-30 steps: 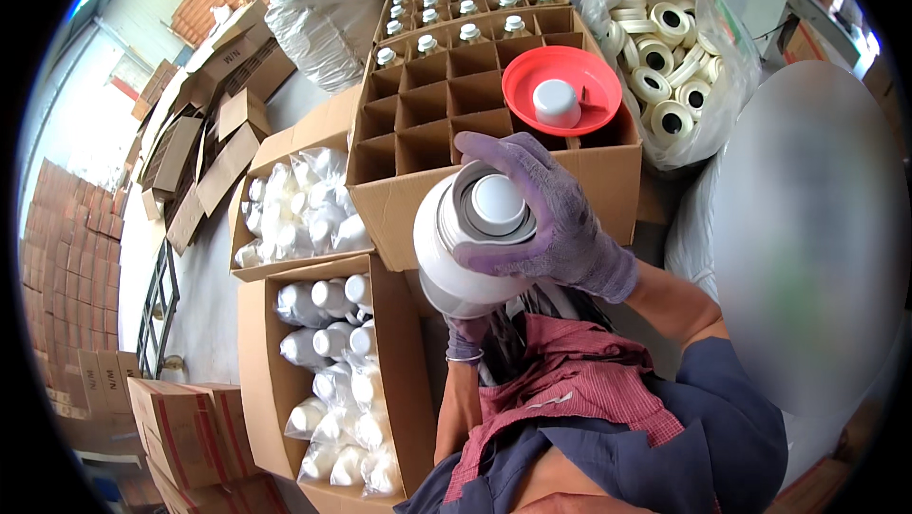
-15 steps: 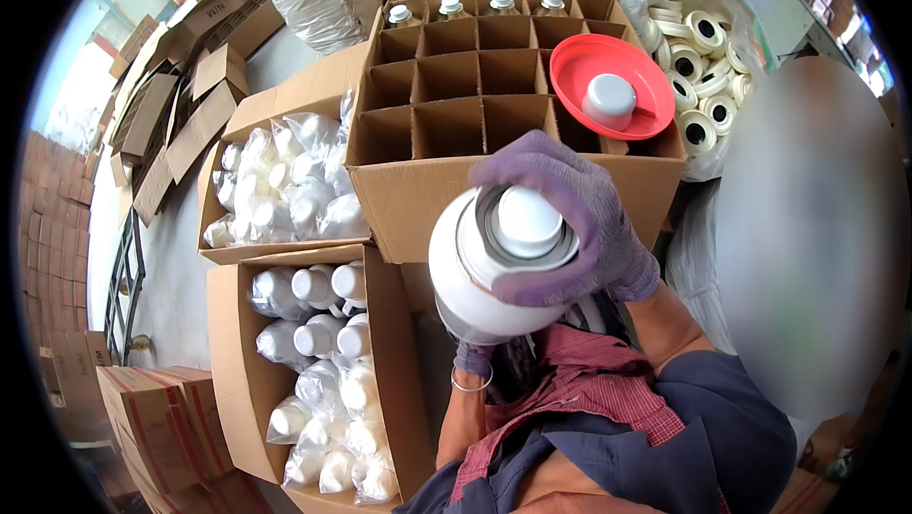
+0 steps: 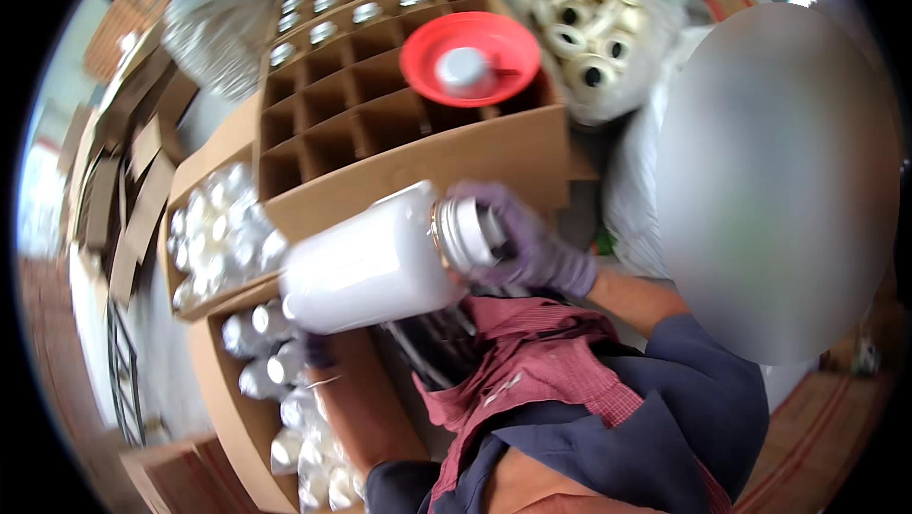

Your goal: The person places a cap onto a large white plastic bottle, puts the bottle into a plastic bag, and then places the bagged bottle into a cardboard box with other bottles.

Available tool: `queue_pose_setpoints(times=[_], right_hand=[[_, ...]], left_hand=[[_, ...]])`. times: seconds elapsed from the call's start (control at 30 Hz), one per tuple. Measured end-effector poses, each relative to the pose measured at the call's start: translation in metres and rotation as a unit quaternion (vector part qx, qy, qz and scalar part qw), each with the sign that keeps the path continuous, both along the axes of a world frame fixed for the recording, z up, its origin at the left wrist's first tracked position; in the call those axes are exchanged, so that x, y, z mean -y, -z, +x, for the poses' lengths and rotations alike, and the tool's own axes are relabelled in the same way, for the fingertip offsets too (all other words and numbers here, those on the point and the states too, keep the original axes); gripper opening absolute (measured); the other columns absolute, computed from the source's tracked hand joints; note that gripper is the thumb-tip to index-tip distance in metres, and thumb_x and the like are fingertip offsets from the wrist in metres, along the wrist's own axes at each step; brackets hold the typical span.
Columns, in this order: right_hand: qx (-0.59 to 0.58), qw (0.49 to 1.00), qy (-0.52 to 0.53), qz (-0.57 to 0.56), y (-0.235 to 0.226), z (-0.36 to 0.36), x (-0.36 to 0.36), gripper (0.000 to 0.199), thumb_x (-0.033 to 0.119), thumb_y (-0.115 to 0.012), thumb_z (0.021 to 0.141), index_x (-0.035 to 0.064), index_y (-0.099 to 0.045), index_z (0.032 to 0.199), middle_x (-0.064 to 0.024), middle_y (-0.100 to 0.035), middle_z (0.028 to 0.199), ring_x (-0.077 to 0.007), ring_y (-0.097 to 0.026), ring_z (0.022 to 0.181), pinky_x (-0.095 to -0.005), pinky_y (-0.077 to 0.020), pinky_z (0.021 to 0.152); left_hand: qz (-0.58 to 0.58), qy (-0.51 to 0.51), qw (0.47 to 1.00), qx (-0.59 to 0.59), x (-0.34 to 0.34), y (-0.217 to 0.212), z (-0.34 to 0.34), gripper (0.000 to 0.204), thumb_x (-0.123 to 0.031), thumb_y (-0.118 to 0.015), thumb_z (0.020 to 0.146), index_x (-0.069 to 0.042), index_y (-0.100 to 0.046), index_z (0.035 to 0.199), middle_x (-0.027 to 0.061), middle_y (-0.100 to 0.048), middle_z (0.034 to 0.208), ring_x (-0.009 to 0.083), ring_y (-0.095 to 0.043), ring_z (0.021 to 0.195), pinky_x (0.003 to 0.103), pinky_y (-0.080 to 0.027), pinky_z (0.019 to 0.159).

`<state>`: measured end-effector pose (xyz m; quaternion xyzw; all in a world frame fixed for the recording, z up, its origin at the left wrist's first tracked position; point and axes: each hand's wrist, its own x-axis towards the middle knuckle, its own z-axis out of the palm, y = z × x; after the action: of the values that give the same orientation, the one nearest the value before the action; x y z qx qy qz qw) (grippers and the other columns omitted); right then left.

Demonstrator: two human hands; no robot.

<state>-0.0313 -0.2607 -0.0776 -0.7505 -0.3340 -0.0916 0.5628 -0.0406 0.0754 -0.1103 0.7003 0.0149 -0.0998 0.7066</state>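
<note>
Cardboard cartons all round, divided box far centre.
Right hand wrapped round cap of white bottle, tilted sideways near centre; left hand mostly hidden below it, grip unclear.

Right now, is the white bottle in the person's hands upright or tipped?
Tipped: the white bottle lies nearly sideways, capped neck pointing right into the gloved right hand.

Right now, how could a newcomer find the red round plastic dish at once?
Start at the big brown cardboard box with square dividers above the gloved right hand. On its right side lies the red round plastic dish, holding a white cap. It is the only red thing among brown cells and white bottles.
</note>
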Motion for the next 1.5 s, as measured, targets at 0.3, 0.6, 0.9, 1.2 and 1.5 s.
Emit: queue_pose_setpoints(times=[0.3, 0.6, 0.9, 1.2, 1.5], right_hand=[[-0.147, 0.939, -0.003, -0.311, 0.026, -0.065, 0.077, 0.032, 0.034, -0.065, 0.080, 0.0068, -0.063, 0.096, -0.0130, -0.063, 0.089, -0.0326, -0.063, 0.087, -0.0391, -0.0502, 0.080], [-0.277, 0.560, 0.486, -0.611, -0.019, -0.033, 0.470, 0.043, 0.034, -0.054, 0.084, 0.0068, -0.060, 0.117, -0.0167, -0.065, 0.115, -0.0306, -0.062, 0.108, -0.0433, -0.0476, 0.091], [-0.231, 0.509, 0.611, -0.561, -0.043, -0.040, 0.448, 0.058, 0.054, -0.067, 0.074, 0.0040, -0.068, 0.104, -0.0206, -0.067, 0.108, -0.0294, -0.067, 0.101, -0.0386, -0.0519, 0.083], [-0.324, 0.868, 0.183, 0.329, -0.087, 0.052, 0.203, 0.054, 0.051, -0.048, 0.096, 0.0098, -0.051, 0.131, -0.0002, -0.063, 0.114, -0.0095, -0.064, 0.091, -0.0277, -0.0565, 0.072], [0.293, 0.949, 0.080, -0.091, -0.102, 0.055, 0.000, 0.034, 0.023, -0.063, 0.091, 0.0016, -0.056, 0.117, -0.0120, -0.062, 0.104, -0.0196, -0.065, 0.091, -0.0324, -0.0543, 0.080]], left_hand=[[0.633, 0.398, 0.622, 0.235, 0.135, -0.048, 0.025, 0.048, -0.037, -0.041, 0.096, -0.004, -0.070, 0.078, 0.0198, -0.069, 0.082, 0.0361, -0.067, 0.076, 0.045, -0.053, 0.071], [0.611, 0.294, 0.713, 0.177, 0.125, -0.001, 0.015, 0.051, -0.043, -0.039, 0.098, -0.005, -0.067, 0.077, 0.0207, -0.066, 0.078, 0.0381, -0.066, 0.076, 0.047, -0.051, 0.068], [0.628, 0.231, 0.709, 0.224, 0.118, -0.013, 0.020, 0.033, -0.038, -0.053, 0.092, -0.008, -0.064, 0.085, 0.0175, -0.065, 0.081, 0.0372, -0.064, 0.076, 0.046, -0.050, 0.068], [0.377, 0.084, 0.704, 0.597, 0.244, -0.132, 0.038, 0.088, -0.030, -0.083, 0.064, -0.008, -0.043, 0.140, 0.0222, -0.037, 0.144, 0.0458, -0.035, 0.131, 0.053, -0.033, 0.108], [-0.352, -0.089, 0.929, 0.067, 0.171, -0.116, 0.019, 0.043, -0.035, -0.059, 0.094, -0.001, -0.055, 0.120, 0.0062, -0.064, 0.102, 0.0105, -0.062, 0.085, 0.026, -0.049, 0.071]])
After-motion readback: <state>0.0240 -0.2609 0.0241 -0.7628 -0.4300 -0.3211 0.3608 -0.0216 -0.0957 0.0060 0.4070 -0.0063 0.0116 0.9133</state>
